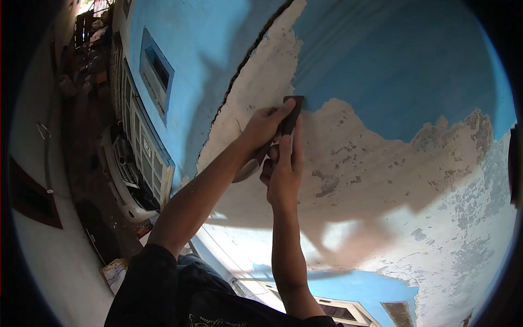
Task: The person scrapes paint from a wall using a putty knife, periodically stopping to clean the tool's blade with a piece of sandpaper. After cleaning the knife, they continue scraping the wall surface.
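Both my hands hold a dark metal scraper (292, 111) against a blue-painted wall (392, 60). My left hand (261, 131) grips the handle, thumb along the blade. My right hand (283, 169) presses fingers on the blade from below. The blade edge sits at the border between blue paint and the bare beige plaster (370, 158) where paint is stripped. Both arms reach up from my black sleeves.
A dark crack (239, 71) runs up the wall left of the hands. Far below at left are a white car (122, 174), a blue building with a window (155, 71) and a paved lane. Flaking white and blue patches (463, 218) cover the wall at right.
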### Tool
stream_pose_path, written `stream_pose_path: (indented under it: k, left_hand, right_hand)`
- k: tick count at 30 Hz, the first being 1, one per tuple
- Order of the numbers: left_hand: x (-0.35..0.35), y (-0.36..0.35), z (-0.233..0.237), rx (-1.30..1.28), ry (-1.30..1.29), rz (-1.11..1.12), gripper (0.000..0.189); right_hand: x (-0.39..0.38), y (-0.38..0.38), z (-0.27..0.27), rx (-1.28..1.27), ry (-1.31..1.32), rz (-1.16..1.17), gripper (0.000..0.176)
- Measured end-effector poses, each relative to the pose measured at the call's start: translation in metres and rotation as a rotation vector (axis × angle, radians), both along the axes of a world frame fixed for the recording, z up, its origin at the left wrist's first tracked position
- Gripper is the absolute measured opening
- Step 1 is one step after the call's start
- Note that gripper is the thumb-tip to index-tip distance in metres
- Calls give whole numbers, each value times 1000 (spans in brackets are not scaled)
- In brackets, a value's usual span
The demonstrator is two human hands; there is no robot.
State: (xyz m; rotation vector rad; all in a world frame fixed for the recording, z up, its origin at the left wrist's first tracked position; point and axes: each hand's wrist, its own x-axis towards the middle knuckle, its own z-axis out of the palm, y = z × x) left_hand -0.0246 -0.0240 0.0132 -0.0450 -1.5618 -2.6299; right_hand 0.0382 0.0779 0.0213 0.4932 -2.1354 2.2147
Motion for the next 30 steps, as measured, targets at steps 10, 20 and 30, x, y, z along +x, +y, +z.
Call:
stream_pose_path:
  k: [10, 20, 30]
  left_hand:
    - [16, 2, 9, -62, -10, -65, 56]
    - [-2, 5, 2, -130, 91, 23, 53]
    - [30, 10, 2, -265, 53, -86, 53]
  right_hand:
    - [14, 0, -8, -65, 1, -58, 53]
    - [3, 6, -10, -94, 13, -11, 55]
    - [8, 26, -21, -157, -14, -11, 54]
